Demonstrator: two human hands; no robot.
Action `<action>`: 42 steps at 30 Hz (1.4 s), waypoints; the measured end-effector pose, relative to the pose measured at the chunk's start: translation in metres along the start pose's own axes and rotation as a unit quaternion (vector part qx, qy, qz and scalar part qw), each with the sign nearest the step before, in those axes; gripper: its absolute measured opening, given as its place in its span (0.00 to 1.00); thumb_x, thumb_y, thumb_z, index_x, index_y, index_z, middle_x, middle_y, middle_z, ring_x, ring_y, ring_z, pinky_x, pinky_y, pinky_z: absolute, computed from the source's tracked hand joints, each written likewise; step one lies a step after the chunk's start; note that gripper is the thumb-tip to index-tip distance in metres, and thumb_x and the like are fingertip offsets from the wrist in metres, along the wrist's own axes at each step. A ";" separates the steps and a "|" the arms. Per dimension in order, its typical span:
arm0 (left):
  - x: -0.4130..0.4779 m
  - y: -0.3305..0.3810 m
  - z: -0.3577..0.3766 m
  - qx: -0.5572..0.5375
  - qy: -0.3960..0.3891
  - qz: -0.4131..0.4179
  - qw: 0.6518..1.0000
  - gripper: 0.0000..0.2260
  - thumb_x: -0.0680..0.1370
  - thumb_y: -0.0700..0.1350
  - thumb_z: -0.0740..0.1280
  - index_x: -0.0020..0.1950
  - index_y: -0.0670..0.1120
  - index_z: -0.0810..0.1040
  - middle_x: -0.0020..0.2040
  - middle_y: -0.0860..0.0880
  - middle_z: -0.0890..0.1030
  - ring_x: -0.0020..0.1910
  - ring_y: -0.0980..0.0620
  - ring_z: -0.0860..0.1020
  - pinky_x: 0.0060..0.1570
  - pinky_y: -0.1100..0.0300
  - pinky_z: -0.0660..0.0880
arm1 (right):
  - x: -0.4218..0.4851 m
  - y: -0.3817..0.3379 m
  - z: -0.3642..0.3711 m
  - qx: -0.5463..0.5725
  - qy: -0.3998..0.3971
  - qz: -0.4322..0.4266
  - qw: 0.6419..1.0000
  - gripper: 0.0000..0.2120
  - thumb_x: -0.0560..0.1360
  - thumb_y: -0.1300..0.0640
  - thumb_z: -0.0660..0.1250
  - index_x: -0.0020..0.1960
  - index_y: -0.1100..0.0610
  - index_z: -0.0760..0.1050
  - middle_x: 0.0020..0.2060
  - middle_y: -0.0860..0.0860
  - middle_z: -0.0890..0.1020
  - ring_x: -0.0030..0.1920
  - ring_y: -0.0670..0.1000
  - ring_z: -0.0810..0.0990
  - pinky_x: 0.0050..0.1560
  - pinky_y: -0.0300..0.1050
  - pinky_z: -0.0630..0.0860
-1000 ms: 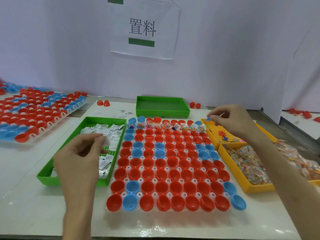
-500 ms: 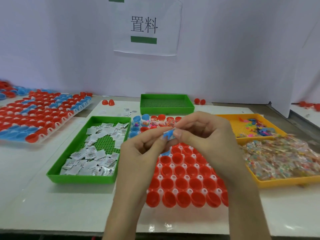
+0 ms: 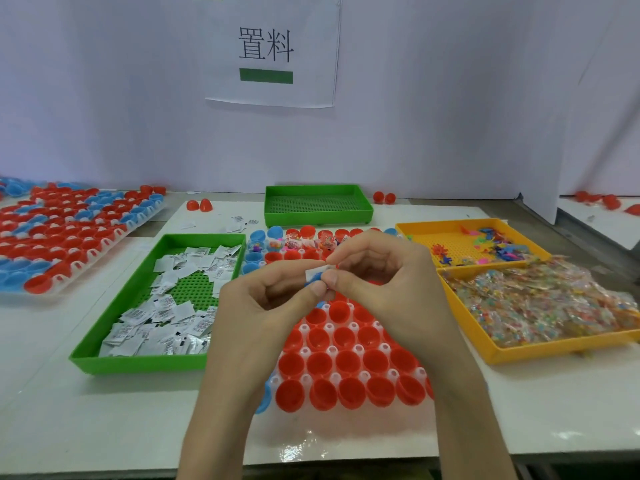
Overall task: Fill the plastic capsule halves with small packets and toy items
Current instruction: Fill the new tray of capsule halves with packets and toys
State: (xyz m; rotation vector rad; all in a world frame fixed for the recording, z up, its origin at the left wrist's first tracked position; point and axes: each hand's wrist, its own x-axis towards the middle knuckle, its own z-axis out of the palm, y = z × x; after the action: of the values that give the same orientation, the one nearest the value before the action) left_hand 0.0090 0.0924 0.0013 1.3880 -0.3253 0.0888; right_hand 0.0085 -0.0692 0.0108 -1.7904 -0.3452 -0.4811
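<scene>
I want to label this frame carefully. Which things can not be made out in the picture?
- Head view: the blue item behind the white packet, mostly hidden by the left hand and right hand pinching the packet.
- Head view: middle rows of the capsule tray, covered by both hands.
- Head view: print on packets in the green tray, too small.

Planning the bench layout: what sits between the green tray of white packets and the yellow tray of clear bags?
The rack of capsule halves, with the left hand and right hand pinching a packet above it; head view.
</scene>
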 end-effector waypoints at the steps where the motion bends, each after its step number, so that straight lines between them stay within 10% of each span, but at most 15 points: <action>1: 0.000 0.000 0.000 -0.002 -0.002 0.000 1.000 0.11 0.68 0.41 0.74 0.50 0.46 0.86 0.42 0.47 0.88 0.44 0.51 0.87 0.43 0.69 0.79 | 0.000 0.000 0.000 -0.004 0.000 -0.003 1.000 0.07 0.71 0.65 0.77 0.45 0.55 0.83 0.36 0.51 0.85 0.37 0.50 0.85 0.43 0.50 0.83; 10: 0.001 -0.002 -0.007 -0.019 0.021 -0.021 0.999 0.11 0.64 0.43 0.75 0.45 0.48 0.88 0.41 0.45 0.87 0.41 0.49 0.87 0.40 0.68 0.79 | 0.006 0.036 -0.058 -0.138 0.078 0.109 0.981 0.02 0.76 0.50 0.72 0.46 0.46 0.83 0.40 0.41 0.85 0.42 0.42 0.82 0.42 0.33 0.78; 17: 0.001 0.003 -0.009 -0.016 0.020 -0.010 1.000 0.12 0.63 0.46 0.75 0.46 0.52 0.88 0.41 0.47 0.87 0.41 0.51 0.87 0.41 0.69 0.78 | -0.002 0.098 -0.116 -0.294 0.162 0.283 0.899 0.08 0.78 0.55 0.70 0.55 0.52 0.84 0.53 0.50 0.84 0.53 0.50 0.79 0.52 0.50 0.76; 23: -0.001 0.007 -0.007 -0.022 0.015 -0.006 1.000 0.11 0.65 0.45 0.75 0.46 0.53 0.88 0.41 0.47 0.87 0.42 0.51 0.87 0.41 0.70 0.78 | -0.004 0.100 -0.114 -0.292 0.191 0.265 0.899 0.06 0.76 0.59 0.72 0.48 0.48 0.84 0.43 0.45 0.82 0.44 0.43 0.77 0.37 0.40 0.70; 30: -0.001 0.008 -0.006 -0.018 0.005 -0.007 1.000 0.12 0.63 0.48 0.75 0.46 0.53 0.88 0.42 0.47 0.88 0.43 0.51 0.87 0.42 0.70 0.78 | -0.004 0.100 -0.113 -0.299 0.176 0.282 0.894 0.07 0.77 0.57 0.70 0.54 0.52 0.83 0.49 0.49 0.83 0.51 0.50 0.79 0.50 0.48 0.76; 42: 0.000 0.007 -0.005 -0.019 0.010 -0.019 1.000 0.13 0.63 0.46 0.75 0.46 0.53 0.88 0.41 0.47 0.87 0.43 0.52 0.86 0.41 0.70 0.78 | -0.015 0.101 -0.109 -0.304 0.376 0.145 0.863 0.06 0.72 0.65 0.74 0.46 0.55 0.85 0.37 0.48 0.82 0.41 0.50 0.81 0.40 0.39 0.74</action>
State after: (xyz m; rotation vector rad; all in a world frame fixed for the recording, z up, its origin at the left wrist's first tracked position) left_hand 0.0078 0.0986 0.0067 1.3538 -0.2835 0.0648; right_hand 0.0272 -0.2008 -0.0576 -2.0254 0.6890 -1.1015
